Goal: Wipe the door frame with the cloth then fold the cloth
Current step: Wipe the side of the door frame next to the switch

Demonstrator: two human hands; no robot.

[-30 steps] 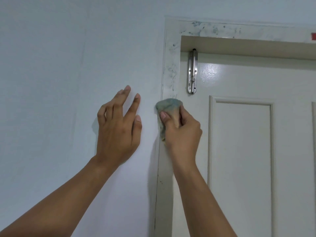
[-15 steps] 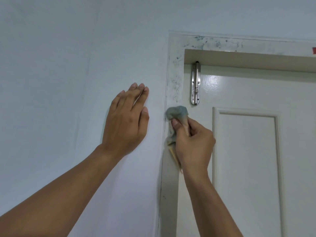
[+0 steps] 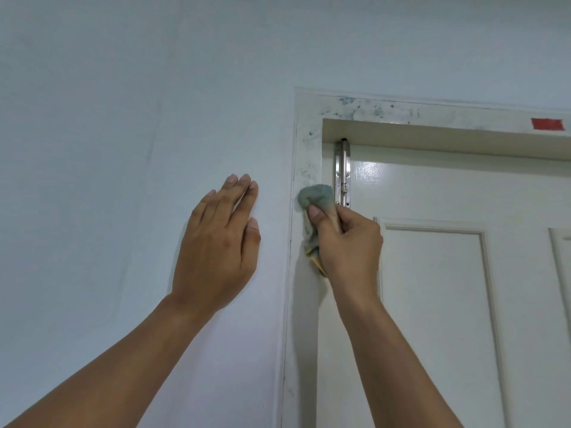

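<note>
The white door frame (image 3: 306,149) runs up the left side of the door and across its top, with blue-grey smudges near the upper left corner. My right hand (image 3: 349,242) grips a bunched grey-green cloth (image 3: 316,197) and presses it against the frame's left upright, just below the smudges. A yellowish corner of the cloth hangs under my palm. My left hand (image 3: 219,242) lies flat on the wall to the left of the frame, fingers together and pointing up, holding nothing.
A white panelled door (image 3: 432,304) fills the frame and is closed. A metal slide bolt (image 3: 342,174) is mounted at the door's top left, right beside the cloth. A red sticker (image 3: 547,124) sits on the top frame at the far right. Pale blue wall (image 3: 123,118) spreads left.
The view has tilted upward, so the frame sits lower in the picture. My right hand with the cloth has crept up the left upright toward the smudges. My left hand's fingers closed together on the wall.
</note>
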